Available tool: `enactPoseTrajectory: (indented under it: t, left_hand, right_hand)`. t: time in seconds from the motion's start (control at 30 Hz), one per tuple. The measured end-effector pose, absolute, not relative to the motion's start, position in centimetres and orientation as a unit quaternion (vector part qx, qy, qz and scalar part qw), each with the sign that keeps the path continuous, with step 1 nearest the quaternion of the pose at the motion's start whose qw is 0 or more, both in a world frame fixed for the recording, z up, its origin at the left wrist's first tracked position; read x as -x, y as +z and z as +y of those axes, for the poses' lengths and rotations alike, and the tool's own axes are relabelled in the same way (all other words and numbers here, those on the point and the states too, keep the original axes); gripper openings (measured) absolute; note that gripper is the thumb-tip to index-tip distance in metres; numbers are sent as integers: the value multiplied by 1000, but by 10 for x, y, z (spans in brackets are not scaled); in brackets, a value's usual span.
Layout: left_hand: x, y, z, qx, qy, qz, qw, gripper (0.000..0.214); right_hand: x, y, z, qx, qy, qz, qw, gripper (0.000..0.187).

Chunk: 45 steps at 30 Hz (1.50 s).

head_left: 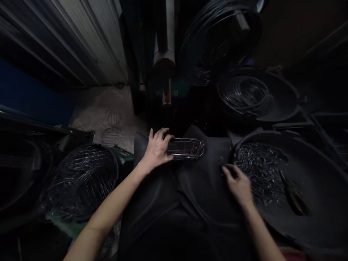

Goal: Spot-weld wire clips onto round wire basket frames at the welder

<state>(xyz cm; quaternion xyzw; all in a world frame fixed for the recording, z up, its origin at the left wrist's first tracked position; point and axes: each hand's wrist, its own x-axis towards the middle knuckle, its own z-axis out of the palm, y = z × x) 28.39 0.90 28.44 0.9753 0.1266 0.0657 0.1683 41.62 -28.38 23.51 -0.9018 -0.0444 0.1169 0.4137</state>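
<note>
My left hand (158,148) is closed around the left end of a small wire basket (187,148), an oblong frame of thin shiny wires with a rounded right end. The basket is above the dark apron (179,195) over my lap; the end under my fingers is partly hidden. Farther right, the fingers of my right hand (239,183) are pinched together beside the apron's edge. Whatever they hold, if anything, is too small and dark to make out. Just right of that hand lies a heap of small bent wire pieces (258,170) in a wide black tray (320,195).
Pliers (295,199) lie in the black tray. Behind it, a second pan (285,101) holds coiled wire (244,94). A tub of wire parts (84,177) stands at left. A dark machine (165,72) rises ahead. Round wire grids (112,136) lie on the floor.
</note>
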Motion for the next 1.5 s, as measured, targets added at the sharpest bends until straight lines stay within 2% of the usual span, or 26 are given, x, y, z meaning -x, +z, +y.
enactPoseTrajectory:
  t: [0.1, 0.2, 0.27, 0.37, 0.53, 0.63, 0.83, 1.0, 1.07, 1.13, 1.27, 1.33, 1.43, 1.5]
  left_hand:
    - [-283, 285, 10, -974, 77, 123, 175, 56]
    - [-283, 287, 11, -974, 85, 115, 173, 57]
    - [-285, 291, 11, -977, 88, 110, 163, 58]
    - [-289, 299, 14, -981, 91, 101, 142, 58]
    - [-291, 310, 24, -979, 120, 104, 129, 56]
    - [-290, 311, 31, -976, 130, 112, 133, 57]
    - [-290, 312, 37, -973, 136, 120, 141, 57]
    - [-290, 313, 39, -974, 135, 118, 136, 56]
    - [-290, 313, 40, -974, 133, 123, 135, 57]
    - [-289, 313, 42, -973, 132, 127, 137, 58]
    - [-289, 313, 42, -973, 137, 131, 135, 59]
    - [-289, 313, 41, -973, 143, 130, 129, 58]
    - [-289, 314, 39, -974, 154, 128, 106, 57]
    - [-290, 316, 38, -975, 161, 127, 85, 57]
  right_hand:
    - [-409, 241, -261, 869, 168, -53, 462, 45]
    - [-401, 270, -232, 795, 233, -104, 551, 44]
    - [-395, 292, -206, 752, 293, -162, 567, 41]
    - [-392, 307, -168, 750, 302, -244, 535, 29]
    - [-396, 297, -138, 770, 70, -460, 437, 22]
    - [-394, 296, -138, 745, 15, -557, 367, 28]
    - [-397, 299, -134, 719, -23, -592, 364, 25]
    - [-404, 295, -127, 730, -109, -626, 253, 34]
    - [-402, 298, -127, 727, -116, -633, 237, 36]
    - [-398, 305, -128, 726, -79, -623, 280, 32]
    - [-390, 317, -131, 759, 89, -480, 432, 20]
    - [-389, 317, -134, 770, 162, -400, 470, 25]
    - [-392, 307, -141, 789, 202, -362, 453, 36]
    - [-395, 299, -146, 811, 180, -390, 396, 25]
